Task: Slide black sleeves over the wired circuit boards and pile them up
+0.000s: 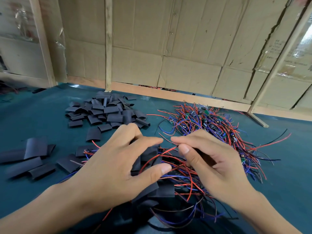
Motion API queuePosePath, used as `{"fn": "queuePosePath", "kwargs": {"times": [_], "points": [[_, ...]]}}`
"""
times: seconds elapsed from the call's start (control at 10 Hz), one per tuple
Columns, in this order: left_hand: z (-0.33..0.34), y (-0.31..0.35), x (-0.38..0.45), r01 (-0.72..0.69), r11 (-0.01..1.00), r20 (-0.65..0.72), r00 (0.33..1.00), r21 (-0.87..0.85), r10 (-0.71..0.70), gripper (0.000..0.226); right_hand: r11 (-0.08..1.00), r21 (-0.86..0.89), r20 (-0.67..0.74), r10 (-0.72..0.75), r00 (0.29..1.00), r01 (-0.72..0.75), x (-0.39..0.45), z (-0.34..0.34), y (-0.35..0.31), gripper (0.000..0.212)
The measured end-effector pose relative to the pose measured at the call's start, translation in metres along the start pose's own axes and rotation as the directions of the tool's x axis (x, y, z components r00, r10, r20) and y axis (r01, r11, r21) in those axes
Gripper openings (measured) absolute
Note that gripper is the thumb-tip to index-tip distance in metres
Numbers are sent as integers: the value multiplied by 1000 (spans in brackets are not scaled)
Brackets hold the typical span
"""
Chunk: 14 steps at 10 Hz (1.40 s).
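Note:
My left hand (121, 159) holds a black sleeve (148, 154) between thumb and fingers, just above the near pile of sleeved boards (162, 190) with red, blue and black wires. My right hand (207, 159) pinches red and black wires (168, 150) that run into the sleeve's right end. The board itself is hidden inside the sleeve or behind my fingers. A heap of empty black sleeves (104, 110) lies at the back left. A tangle of bare wired circuit boards (207, 122) lies at the back right.
Several loose flat sleeves (33, 157) lie on the green table (33, 119) at the left. A cardboard wall with wooden posts (108, 48) closes the back. A wooden strip (258, 119) slants onto the table at the far right.

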<state>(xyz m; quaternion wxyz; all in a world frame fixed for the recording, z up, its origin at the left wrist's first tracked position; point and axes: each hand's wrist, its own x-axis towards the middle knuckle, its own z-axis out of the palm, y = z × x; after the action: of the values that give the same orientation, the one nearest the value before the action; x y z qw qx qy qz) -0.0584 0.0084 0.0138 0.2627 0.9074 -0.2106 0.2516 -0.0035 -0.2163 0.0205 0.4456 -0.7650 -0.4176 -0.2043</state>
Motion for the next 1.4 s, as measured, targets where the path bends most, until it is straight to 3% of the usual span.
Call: {"fn": "queuePosePath", "kwargs": {"times": [0.2,0.3,0.4,0.5,0.6,0.7,0.8,0.9,1.0,1.1,1.2,1.3,1.4], "points": [[-6,2,7,-93,987,-45,994,130,99,37,992,116,-98,-30,995,42,-2,-7,-4,16],[-10,0,7,-99,985,-62,992,139,108,34,994,108,-109,43,993,-31,-2,-7,4,17],[-12,-1,8,-120,980,-11,992,161,124,32,995,14,-19,103,995,-102,-4,-8,8,17],[-9,2,7,-144,973,49,989,183,137,32,935,-350,79,-37,996,63,-3,-5,4,37],[-3,4,4,-163,976,52,986,141,157,34,829,-464,168,-265,950,313,-2,2,-1,36],[-7,4,6,-155,982,78,986,111,147,33,924,-275,158,-230,960,266,-3,6,-3,24],[-12,0,-3,-75,997,97,993,31,72,31,974,-182,71,-126,989,137,-3,5,-4,18],[-29,26,-2,124,979,228,970,-163,-85,36,989,-127,-24,-85,996,81,-3,4,-8,13],[-29,34,10,305,900,267,937,-312,-225,16,990,-85,-38,-114,993,111,-5,8,-17,16],[2,12,21,204,854,62,978,-478,-199,43,986,-108,-128,-144,981,130,-7,13,-21,16],[7,7,33,294,741,-47,915,-604,-401,37,990,-107,-236,-119,965,96,-7,13,-17,12],[1,11,18,54,873,-39,996,-485,-83,35,991,-121,-283,-97,954,64,-7,12,-16,13],[-4,0,2,23,943,54,999,-331,-5,14,992,-109,-275,-90,957,63,-6,9,-14,13]]}}
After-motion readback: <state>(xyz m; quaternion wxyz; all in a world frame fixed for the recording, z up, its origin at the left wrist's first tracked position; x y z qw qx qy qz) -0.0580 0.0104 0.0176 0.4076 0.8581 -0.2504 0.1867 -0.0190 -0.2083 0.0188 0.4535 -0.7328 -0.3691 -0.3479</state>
